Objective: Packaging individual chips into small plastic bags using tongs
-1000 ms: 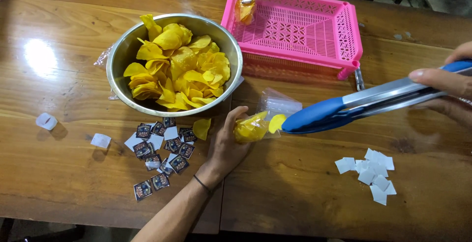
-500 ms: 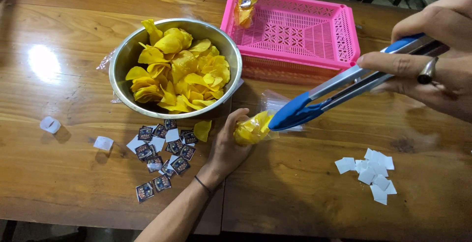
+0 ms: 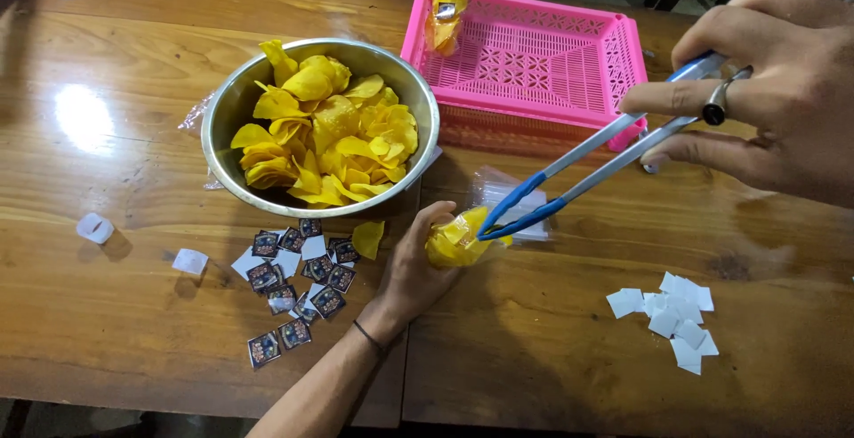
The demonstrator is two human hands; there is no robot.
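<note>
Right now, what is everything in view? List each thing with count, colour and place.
metal bowl: one, silver, upper left, full of yellow chips
basket: one, pink, top centre, filled bag on its rim
loose chip: one, yellow, below bowl
printed squares: many, dark, left of wrist
paper squares: several, white, lower right
small bag: one, clear, holding chips
tongs: one, blue-tipped, tips at bag
table: wooden
left hand: holds small bag
right hand: grips tongs

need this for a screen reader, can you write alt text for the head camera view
A left hand holds a small clear bag of yellow chips on a wooden table while the right hand pokes blue-tipped tongs into it. Behind are a metal bowl of chips and a pink basket.
</note>
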